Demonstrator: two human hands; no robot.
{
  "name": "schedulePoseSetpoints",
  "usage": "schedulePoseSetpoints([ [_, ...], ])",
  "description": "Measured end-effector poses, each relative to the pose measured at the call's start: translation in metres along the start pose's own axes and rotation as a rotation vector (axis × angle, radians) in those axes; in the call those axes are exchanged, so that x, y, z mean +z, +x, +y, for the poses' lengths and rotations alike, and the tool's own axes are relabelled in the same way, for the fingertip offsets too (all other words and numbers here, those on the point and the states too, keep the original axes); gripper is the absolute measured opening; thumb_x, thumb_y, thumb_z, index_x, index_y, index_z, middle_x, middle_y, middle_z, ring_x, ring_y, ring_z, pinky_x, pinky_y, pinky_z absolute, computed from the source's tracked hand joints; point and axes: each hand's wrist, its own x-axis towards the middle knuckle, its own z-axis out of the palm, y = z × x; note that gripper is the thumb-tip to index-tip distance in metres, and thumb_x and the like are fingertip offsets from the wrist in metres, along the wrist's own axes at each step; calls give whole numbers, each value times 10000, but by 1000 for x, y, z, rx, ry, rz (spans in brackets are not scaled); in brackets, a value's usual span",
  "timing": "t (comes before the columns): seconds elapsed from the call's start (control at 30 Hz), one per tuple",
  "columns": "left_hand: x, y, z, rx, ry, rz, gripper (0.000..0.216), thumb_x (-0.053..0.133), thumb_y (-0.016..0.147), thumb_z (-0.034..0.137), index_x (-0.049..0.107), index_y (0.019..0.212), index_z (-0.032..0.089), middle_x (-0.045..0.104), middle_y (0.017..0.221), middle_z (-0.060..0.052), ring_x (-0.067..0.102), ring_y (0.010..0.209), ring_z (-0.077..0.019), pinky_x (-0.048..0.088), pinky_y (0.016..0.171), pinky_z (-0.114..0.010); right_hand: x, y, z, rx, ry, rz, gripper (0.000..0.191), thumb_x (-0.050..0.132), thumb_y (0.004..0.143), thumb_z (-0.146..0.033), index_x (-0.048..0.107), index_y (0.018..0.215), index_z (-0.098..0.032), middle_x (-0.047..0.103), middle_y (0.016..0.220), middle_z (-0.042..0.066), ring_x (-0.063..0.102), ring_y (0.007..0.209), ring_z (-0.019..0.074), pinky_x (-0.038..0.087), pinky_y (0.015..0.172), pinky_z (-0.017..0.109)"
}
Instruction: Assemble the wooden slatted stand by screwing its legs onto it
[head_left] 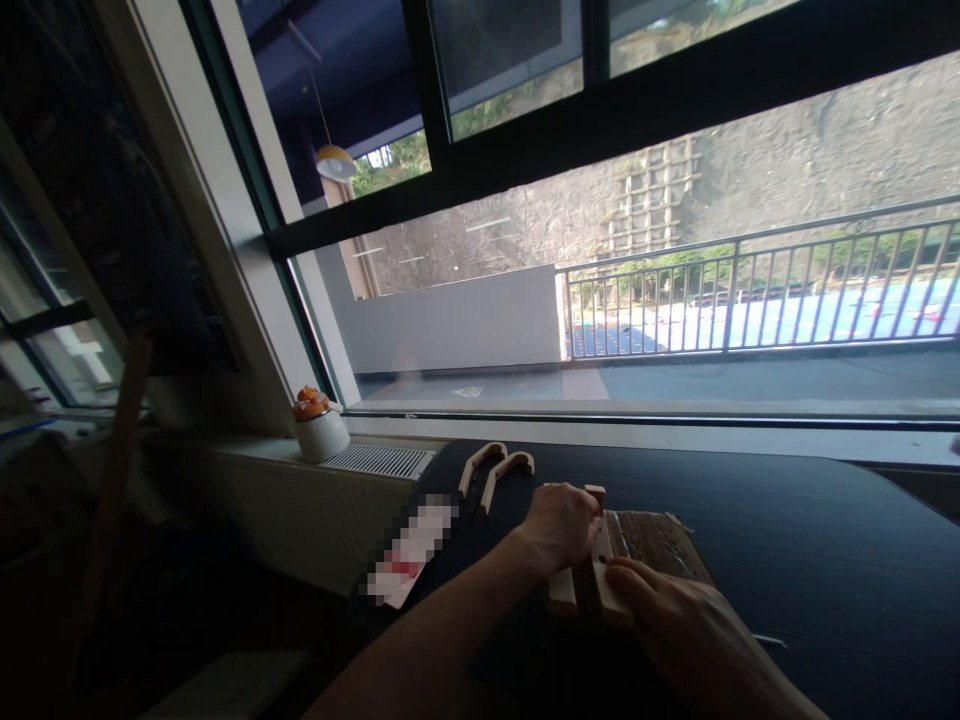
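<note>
The pale wooden two-bar piece [611,590] lies in the lower middle of the frame, over a black wood-grain desk [825,540]. The left hand [561,525] has its fingers curled over the piece's upper part; the right hand [667,610] lays its fingers on the right bar, near a dark hole. Whether either set is truly clamped, I cannot tell, as the hands hide it. Uneven pressure could skew the bars, and a slack right hand could let the piece slide on the smooth desk. The rough brown board [664,540], just right of the bars, could catch or be shoved along. Two curved pale wooden hooks [508,478] lie up-left of the left hand; beyond its forearm is a blurred pinkish card [424,540]. Farther left, a white jar with an orange top [321,432] stands well apart.
</note>
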Motion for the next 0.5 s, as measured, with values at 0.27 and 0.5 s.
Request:
schedulePoseSetpoints([
  [0.27,14,0,-5,50,-23,15,295,422,865,292,683,847,156,707,824,-97,657,795,-219,489,797,-339,1,0,0,-20,-13,34,274,363,775,-6,544,878,-184,661,870,37,642,647,152,444,540,237],
  [0.5,17,-2,-10,14,-122,3,281,432,862,300,669,914,160,706,864,-86,649,818,-204,480,818,-319,-1,0,0,-39,-1,65,277,382,742,-1,550,863,-185,667,841,31,636,606,135,440,523,211],
])
